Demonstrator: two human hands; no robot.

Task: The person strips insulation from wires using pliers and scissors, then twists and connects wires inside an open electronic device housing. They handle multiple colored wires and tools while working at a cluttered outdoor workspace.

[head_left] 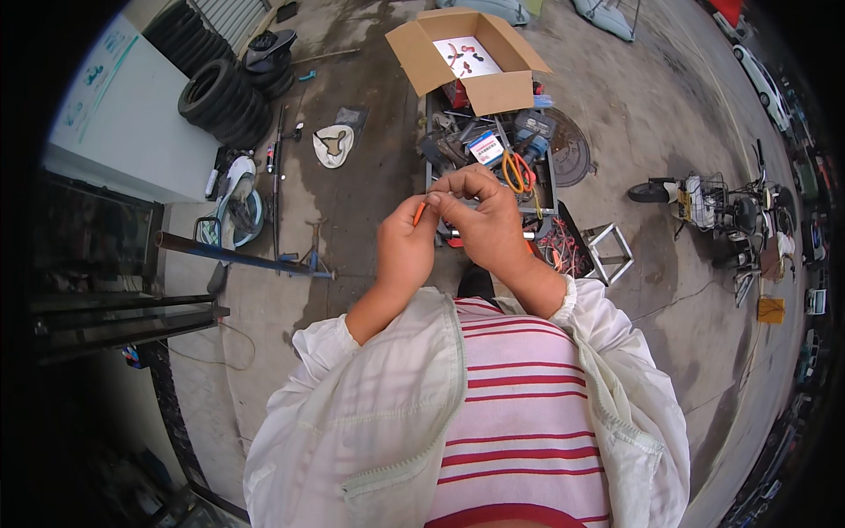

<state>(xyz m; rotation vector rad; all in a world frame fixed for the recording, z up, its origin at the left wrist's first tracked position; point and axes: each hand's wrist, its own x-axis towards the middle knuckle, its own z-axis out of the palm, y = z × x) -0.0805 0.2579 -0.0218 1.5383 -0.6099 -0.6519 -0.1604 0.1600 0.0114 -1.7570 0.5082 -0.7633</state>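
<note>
My left hand (405, 242) is closed on a thin orange piece (421, 213), held upright at chest height. My right hand (480, 220) meets it there, fingers curled and pinched at the top of that piece; the very tip is too small to make out. Just beyond my hands is a metal cart (550, 195) crowded with tools, including orange-handled pliers or cutters (518, 172), a blue power tool (528, 141), a white package (484, 147) and a tangle of red wires (559, 246). An open cardboard box (500, 92) on the cart holds small red and black pieces.
Stacked tyres (220, 101) stand at upper left, near a basin (251, 224). A long pipe on a stand (211, 248) lies across my left side. A white metal frame (607, 255) is beside the cart; a bicycle-like vehicle (735, 216) is at right. Parked cars (761, 84) line the right edge.
</note>
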